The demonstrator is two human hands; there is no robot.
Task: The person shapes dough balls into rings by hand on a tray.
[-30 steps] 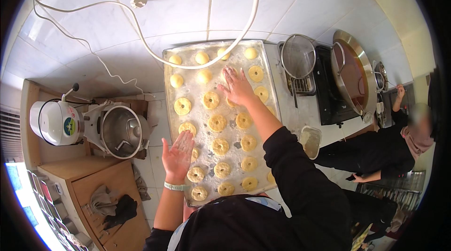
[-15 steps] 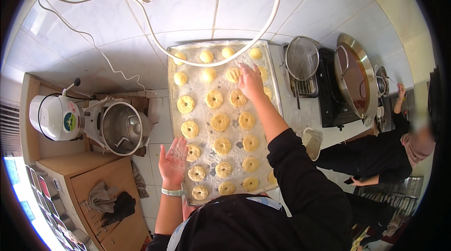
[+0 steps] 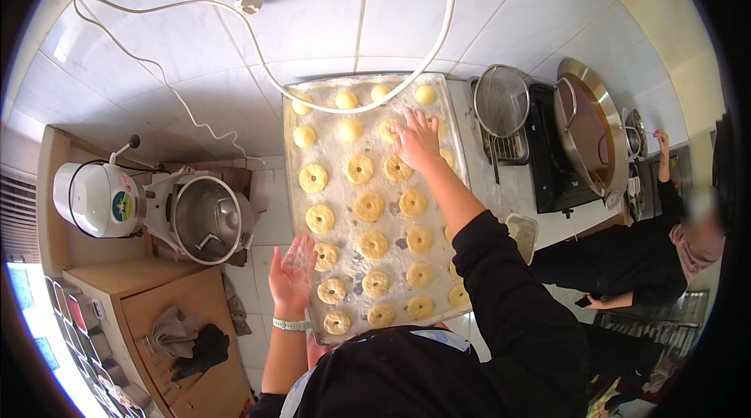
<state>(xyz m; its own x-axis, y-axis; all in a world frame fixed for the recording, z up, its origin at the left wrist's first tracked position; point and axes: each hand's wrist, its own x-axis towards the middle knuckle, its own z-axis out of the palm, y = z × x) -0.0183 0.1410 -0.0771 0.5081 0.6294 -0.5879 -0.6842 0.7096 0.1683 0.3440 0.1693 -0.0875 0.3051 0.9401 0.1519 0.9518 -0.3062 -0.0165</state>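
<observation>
Rows of pale yellow dough pieces lie on a large floured metal tray (image 3: 352, 242). Most are flattened rings with a small centre hole, such as this dough ring (image 3: 369, 206); toward the far end several are round balls, among them one dough ball (image 3: 350, 131). My right hand (image 3: 419, 142) is over the far right part of the tray, fingers spread, its thumb side touching a flattened dough piece (image 3: 388, 131) that it partly covers. By the tray's left edge my left hand (image 3: 292, 275) is held open, palm up and dusted with flour, holding nothing.
A white cable (image 3: 270, 73) loops over the tray's far end. Left stands a mixer with a steel bowl (image 3: 205, 218). On the right are a mesh strainer (image 3: 501, 101), a wide pan of brown liquid (image 3: 587, 128) on a black burner, and a clear container (image 3: 522, 236). Another person (image 3: 618, 269) stands beyond.
My right hand's fingers have spread wider while it stays at the same dough piece. The whole view has shifted slightly. My left hand remains open beside the tray.
</observation>
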